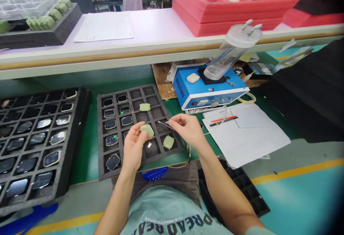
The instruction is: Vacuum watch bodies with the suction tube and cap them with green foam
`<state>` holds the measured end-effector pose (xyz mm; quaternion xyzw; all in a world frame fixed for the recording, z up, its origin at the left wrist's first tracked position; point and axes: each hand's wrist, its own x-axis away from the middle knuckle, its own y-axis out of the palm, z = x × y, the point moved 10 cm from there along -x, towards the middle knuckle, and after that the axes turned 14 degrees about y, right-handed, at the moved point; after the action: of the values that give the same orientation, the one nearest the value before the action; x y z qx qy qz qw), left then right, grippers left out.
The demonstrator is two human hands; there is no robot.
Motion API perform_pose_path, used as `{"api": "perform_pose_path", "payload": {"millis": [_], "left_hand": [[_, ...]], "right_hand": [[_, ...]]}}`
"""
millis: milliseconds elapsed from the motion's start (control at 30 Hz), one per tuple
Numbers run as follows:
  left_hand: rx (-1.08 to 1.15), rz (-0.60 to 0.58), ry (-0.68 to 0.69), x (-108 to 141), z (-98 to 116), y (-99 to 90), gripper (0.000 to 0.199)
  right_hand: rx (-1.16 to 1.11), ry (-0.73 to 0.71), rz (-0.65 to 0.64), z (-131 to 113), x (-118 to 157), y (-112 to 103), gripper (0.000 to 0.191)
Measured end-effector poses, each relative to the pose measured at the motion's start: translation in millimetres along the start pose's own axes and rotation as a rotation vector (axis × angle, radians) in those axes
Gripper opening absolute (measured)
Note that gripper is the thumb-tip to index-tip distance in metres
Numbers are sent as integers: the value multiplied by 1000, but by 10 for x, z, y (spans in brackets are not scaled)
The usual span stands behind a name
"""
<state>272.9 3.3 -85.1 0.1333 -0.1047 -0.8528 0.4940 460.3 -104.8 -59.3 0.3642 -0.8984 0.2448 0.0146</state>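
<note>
In the head view, my left hand (133,145) grips a pale green case (147,131) between thumb and fingers above a black foam tray (100,127), while my right hand (189,129) pinches a thin metal pick (164,124) near it. The tray's left cells hold dark-faced units, and two more green cases (168,142) sit further right; a second foam tray (79,120) at left holds rows of glass-faced units. Beyond stands a blue control box (209,93) carrying a clear plastic cylinder (231,50), beneath a white shelf (107,57).

1 head-worn view, forward and down over left hand (133,145) and right hand (186,129)
</note>
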Motion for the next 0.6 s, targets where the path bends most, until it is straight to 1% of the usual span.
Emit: {"api": "perform_pose_path", "payload": {"millis": [67, 100, 200, 367, 467, 533, 600], "left_hand": [[16, -14, 4, 12, 1, 29, 43], [23, -19, 9, 15, 7, 43, 42], [30, -30, 30, 24, 36, 73, 38], [-32, -27, 62, 48, 79, 73, 37], [-62, -24, 83, 59, 107, 82, 39], [-70, -35, 79, 70, 112, 101, 40], [-71, -53, 61, 83, 110, 123, 41]], "right_hand": [[-179, -65, -95, -167, 150, 91, 20], [-224, -84, -130, -237, 214, 137, 20], [-264, -104, -167, -353, 311, 235, 16], [-236, -108, -163, -320, 317, 308, 13], [-300, -87, -167, -252, 330, 309, 16], [-357, -59, -215, -208, 344, 323, 20], [-398, -30, -309, -181, 362, 359, 23]]}}
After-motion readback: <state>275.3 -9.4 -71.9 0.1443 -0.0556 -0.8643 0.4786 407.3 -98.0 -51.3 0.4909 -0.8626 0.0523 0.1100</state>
